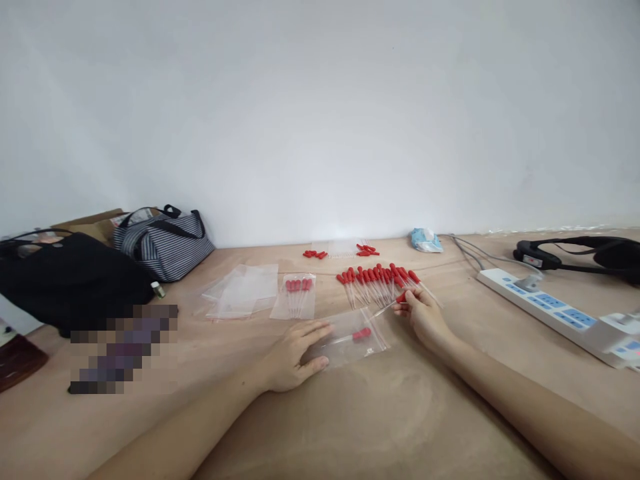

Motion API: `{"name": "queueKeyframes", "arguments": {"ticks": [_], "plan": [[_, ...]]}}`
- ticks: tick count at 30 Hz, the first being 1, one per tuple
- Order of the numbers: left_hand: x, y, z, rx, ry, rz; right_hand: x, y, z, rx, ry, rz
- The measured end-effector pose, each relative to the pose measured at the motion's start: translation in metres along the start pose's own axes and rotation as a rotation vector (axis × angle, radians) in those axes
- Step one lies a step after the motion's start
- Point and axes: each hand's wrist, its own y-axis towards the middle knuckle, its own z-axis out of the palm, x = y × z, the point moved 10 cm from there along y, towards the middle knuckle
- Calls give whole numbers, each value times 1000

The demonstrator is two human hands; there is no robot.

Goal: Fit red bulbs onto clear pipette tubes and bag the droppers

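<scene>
Here, head view: left hand flat, fingers spread, pressing clear zip bag on table. Right hand pinching red-capped dropper at bag mouth, beside dropper row. One dropper already inside bag.

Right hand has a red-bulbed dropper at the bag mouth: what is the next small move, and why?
Probably slide the red-bulbed glass dropper held by the right hand into the clear plastic zip bag. The left hand pins that bag flat, one dropper already lies inside, and a filled bag sits nearby.
</scene>
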Motion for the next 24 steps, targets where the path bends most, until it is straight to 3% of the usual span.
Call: {"name": "queueKeyframes", "arguments": {"ticks": [5, 10, 14, 19, 24], "plan": [[1, -1, -1, -12, -31, -8, -7, -20, 32, 164, 112, 125], [2, -2, -2, -24, -58, -34, -8, -37, 59, 404, -147, 120], [3, -2, -2, -27, -53, -39, -11, -41, 69, 520, -269, 101], [3, -2, -1, -25, -38, -38, -8, -47, 77, 632, -224, 117], [2, -1, -4, -37, -27, -33, -6, -50, 79, 659, -184, 128]]}}
